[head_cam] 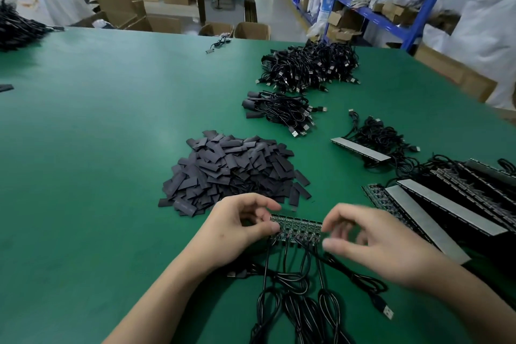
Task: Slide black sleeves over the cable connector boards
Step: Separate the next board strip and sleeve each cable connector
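Connector boards (297, 229), joined in a short strip, are sitting at the near side of the table (97, 148). Left hand (237, 229) is pinching the strip's left end with thumb and curled fingers. Right hand (371, 243), motion-blurred, is pinching the right end between thumb and forefinger. Cables (296, 288) are trailing from the boards toward the person. Black sleeves (234, 170) are lying heaped just beyond the hands. More board strips (446, 212) are lying at right, with cable bundles (307, 67) farther back.
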### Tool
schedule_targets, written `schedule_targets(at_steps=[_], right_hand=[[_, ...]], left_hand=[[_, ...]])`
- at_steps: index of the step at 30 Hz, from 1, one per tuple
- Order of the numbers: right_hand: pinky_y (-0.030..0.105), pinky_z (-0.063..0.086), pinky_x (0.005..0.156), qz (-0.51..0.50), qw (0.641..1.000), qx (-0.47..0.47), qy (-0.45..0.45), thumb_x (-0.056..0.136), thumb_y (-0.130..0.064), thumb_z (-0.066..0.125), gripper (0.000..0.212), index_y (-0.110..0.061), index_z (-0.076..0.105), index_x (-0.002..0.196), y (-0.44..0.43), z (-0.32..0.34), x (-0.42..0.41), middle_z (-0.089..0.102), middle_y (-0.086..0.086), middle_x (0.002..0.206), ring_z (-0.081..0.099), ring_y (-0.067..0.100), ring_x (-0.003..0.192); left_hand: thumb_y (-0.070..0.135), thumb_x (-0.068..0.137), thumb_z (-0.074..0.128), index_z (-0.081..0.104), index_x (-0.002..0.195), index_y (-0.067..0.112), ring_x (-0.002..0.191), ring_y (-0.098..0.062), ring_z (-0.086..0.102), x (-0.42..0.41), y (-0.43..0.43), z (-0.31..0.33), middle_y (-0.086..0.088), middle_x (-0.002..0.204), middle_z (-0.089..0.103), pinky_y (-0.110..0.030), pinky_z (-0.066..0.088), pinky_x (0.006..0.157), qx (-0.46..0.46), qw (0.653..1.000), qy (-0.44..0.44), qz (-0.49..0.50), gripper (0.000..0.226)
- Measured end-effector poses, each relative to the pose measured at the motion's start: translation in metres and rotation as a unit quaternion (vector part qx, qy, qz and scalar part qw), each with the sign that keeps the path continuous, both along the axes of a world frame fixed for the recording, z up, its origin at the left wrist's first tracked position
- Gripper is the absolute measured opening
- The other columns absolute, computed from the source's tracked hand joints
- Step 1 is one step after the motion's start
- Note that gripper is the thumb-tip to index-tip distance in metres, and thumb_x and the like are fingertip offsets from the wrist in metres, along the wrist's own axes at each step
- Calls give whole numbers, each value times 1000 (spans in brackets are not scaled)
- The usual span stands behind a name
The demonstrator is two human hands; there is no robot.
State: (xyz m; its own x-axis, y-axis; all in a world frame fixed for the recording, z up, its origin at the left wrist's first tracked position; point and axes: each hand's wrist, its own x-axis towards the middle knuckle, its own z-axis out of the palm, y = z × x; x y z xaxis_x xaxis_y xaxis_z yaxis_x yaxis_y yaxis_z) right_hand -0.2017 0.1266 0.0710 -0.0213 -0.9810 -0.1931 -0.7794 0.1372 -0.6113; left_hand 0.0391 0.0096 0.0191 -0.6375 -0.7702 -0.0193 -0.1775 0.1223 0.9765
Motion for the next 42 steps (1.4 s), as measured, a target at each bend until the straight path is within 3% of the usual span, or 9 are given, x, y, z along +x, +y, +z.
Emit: schedule_targets(at_steps=[3,6,8,13,21,31,36,40,42], right_hand=[[8,40,82,-7,997,-72,30,90,-57,63,18,-50,63,106,-12,0,11,55,-38,115,48,-21,107],[3,39,70,24,996,-86,-9,94,-47,67,3,-45,69,93,-27,-1,32,66,-33,95,58,-18,81],[6,40,64,24,995,-97,-31,94,-39,71,14,-42,69,80,-34,-6,39,67,-28,77,59,-11,69],[9,42,71,-2,991,-102,-87,89,-34,78,8,-39,75,83,-42,-12,43,73,-22,84,65,-6,82],[30,50,90,-9,986,-100,-135,91,-31,77,6,-34,75,87,-40,-17,47,74,-13,84,68,4,85],[34,49,82,0,975,-74,-212,90,-35,76,3,-32,77,90,-41,-30,45,75,-8,83,66,3,79],[26,52,81,0,959,-62,-278,90,-32,77,6,-29,79,94,-44,-34,46,78,-1,89,68,7,83],[33,54,86,-19,965,-28,-262,91,-29,79,3,-31,80,93,-42,-38,45,79,-4,90,71,8,85],[33,55,88,-36,984,-40,-168,89,-36,80,10,-37,79,98,-38,-41,48,77,-15,95,71,-1,90]], left_hand=[[20,78,86,79,98,24,74,-9,62,-1,1,4,9,78,68,-21,53,79,34,998,57,2,22],[22,74,85,81,91,22,72,-7,64,-1,2,7,6,77,72,-16,51,73,49,994,99,5,18],[24,74,85,81,87,20,70,-7,63,1,1,8,3,76,73,-15,50,70,58,993,104,12,14],[33,75,82,81,81,22,65,-9,54,4,-3,6,-1,72,66,-16,42,63,65,995,70,20,12],[24,79,78,79,84,13,68,-9,56,4,-3,6,-5,78,68,-16,43,65,122,989,82,-9,13],[17,82,76,77,87,7,62,-5,60,6,-2,5,-2,74,70,-14,46,61,184,979,85,-18,11],[21,80,78,80,90,11,67,-13,61,10,-2,8,-9,81,71,-20,51,66,234,967,100,-30,15],[22,84,79,80,90,13,72,-16,65,21,-11,18,-9,85,74,-26,53,68,177,981,63,-48,11],[23,86,81,80,88,16,80,-16,66,28,-13,24,-11,87,74,-25,53,79,105,991,61,-56,7]])
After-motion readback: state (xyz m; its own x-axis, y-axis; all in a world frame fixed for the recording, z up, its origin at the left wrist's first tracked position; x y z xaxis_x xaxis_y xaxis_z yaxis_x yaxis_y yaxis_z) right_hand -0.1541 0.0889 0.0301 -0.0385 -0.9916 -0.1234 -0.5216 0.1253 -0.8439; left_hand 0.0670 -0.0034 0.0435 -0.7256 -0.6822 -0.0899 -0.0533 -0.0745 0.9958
